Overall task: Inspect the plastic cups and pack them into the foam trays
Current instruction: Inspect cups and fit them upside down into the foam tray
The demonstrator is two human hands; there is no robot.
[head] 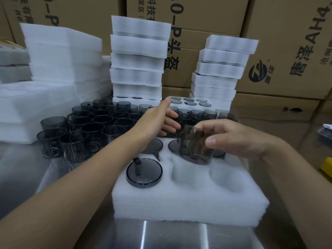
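Your foam tray [188,203] sits close on the steel surface [179,236], keeping its pockets in easy reach; four are filled and the two near-right ones are bare. The loose cups [93,126] crowd just behind. Your left hand [158,121], fingers spread, reaches among them, likely for the next. Your right hand [237,139] pinches a cup [194,146], tilted over the bare middle pocket.

Even indoor light, table glare, bowed edges.

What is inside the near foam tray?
Foam tray: one dark cup front-left, three back-row cups, two front pockets empty. The right hand and held cup cover parts of the back ones.
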